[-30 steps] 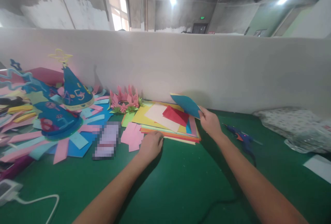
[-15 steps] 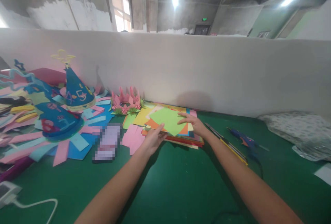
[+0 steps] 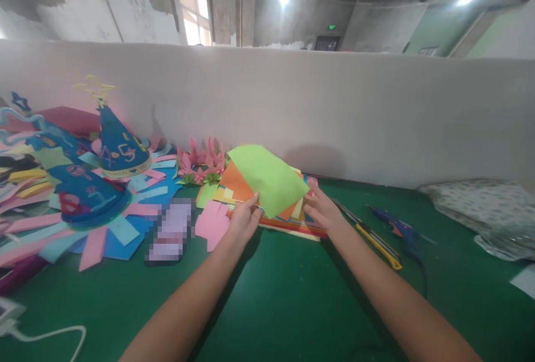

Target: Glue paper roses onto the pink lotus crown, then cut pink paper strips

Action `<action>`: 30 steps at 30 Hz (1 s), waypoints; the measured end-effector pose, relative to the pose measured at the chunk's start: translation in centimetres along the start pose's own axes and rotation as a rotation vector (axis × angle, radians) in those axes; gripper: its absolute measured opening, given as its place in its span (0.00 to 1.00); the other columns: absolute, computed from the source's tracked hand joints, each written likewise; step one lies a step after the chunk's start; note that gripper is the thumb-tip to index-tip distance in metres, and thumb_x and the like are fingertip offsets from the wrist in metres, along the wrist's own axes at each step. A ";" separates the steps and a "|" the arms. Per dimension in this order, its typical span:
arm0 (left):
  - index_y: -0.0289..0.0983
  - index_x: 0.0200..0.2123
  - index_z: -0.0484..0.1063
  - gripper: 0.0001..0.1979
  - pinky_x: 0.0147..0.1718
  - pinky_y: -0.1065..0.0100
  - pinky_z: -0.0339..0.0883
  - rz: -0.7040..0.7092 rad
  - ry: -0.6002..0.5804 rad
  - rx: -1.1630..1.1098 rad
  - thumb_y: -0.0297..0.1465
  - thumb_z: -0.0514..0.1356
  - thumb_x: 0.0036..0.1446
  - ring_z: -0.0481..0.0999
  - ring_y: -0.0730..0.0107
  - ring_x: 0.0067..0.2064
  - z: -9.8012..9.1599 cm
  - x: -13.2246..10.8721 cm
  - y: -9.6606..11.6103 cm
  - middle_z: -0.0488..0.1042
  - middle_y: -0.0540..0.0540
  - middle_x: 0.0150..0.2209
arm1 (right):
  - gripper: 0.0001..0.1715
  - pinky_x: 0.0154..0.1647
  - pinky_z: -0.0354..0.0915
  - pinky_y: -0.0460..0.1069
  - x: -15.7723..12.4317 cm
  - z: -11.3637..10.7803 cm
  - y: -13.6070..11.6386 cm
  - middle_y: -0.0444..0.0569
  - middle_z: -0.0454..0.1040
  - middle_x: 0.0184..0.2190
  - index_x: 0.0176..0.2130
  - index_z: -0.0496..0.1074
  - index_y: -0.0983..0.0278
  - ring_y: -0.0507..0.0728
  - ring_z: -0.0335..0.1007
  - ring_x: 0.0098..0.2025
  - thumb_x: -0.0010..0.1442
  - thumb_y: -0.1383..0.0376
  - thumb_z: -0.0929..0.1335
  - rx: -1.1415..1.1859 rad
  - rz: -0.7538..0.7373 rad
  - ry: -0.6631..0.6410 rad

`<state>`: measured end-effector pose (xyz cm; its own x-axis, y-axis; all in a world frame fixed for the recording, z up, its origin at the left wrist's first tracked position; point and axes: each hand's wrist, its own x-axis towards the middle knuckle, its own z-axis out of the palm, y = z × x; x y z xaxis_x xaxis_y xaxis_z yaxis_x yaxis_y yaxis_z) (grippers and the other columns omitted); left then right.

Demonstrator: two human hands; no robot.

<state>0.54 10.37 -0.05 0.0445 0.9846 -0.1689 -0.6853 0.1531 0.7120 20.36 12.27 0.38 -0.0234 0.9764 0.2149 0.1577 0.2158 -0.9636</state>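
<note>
Raised since the earlier frame, your green sheet (image 3: 270,181) tilts above the paper stack (image 3: 292,231) on the bench (image 3: 271,295). Your left hand (image 3: 246,219) pinches its near edge; your right hand (image 3: 324,208), half-curled, is at its right corner, grip unclear.

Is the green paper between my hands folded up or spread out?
Spread out: the green paper shows one broad face with no visible crease, though its underside is hidden.

Head-worn view, facing forward and down, green tabletop (image 3: 276,300) close below
</note>
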 end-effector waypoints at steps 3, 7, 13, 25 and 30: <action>0.34 0.27 0.68 0.10 0.39 0.67 0.71 -0.008 -0.027 0.008 0.28 0.67 0.43 0.77 0.66 0.38 0.1 0.0 0.2 0.75 0.47 0.28 | 0.28 0.47 0.70 0.57 -0.3 1.3 -0.7 0.51 0.77 0.42 0.47 0.70 0.60 0.62 0.72 0.47 0.54 0.46 0.66 0.187 0.049 -0.002; 0.35 0.31 0.68 0.13 0.39 0.68 0.69 0.105 -0.032 0.060 0.28 0.67 0.40 0.76 0.67 0.40 -0.2 0.3 1.8 0.75 0.47 0.33 | 0.27 0.55 0.63 0.59 0.4 0.9 -1.7 0.48 0.75 0.48 0.47 0.70 0.59 0.61 0.68 0.53 0.46 0.58 0.73 0.298 -0.014 0.101; 0.39 0.47 0.64 0.28 0.47 0.67 0.65 0.465 -0.015 0.254 0.29 0.67 0.40 0.72 0.67 0.49 -1.5 2.4 4.9 0.73 0.46 0.45 | 0.22 0.54 0.61 0.59 1.6 -1.4 -2.8 0.48 0.77 0.43 0.42 0.72 0.62 0.60 0.70 0.48 0.44 0.63 0.73 0.140 -0.110 0.112; 0.38 0.48 0.64 0.22 0.56 0.57 0.56 0.976 0.148 1.062 0.27 0.61 0.48 0.65 0.59 0.56 -3.4 2.6 4.3 0.68 0.42 0.51 | 0.28 0.47 0.66 0.57 0.1 0.1 -0.2 0.49 0.76 0.40 0.48 0.64 0.60 0.59 0.72 0.42 0.48 0.57 0.71 0.069 -0.031 0.031; 0.38 0.55 0.53 0.29 0.51 0.59 0.63 0.646 -0.104 0.878 0.28 0.59 0.51 0.71 0.61 0.51 -3.1 3.8 2.6 0.70 0.39 0.49 | 0.24 0.52 0.63 0.58 0.8 0.7 0.0 0.51 0.73 0.48 0.48 0.65 0.60 0.60 0.68 0.50 0.52 0.57 0.68 0.063 -0.050 0.081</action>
<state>-3.30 14.26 -0.99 -0.0476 0.8968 0.4400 0.1533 -0.4287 0.8904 19.68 13.07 0.41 0.0501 0.9609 0.2724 0.0963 0.2669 -0.9589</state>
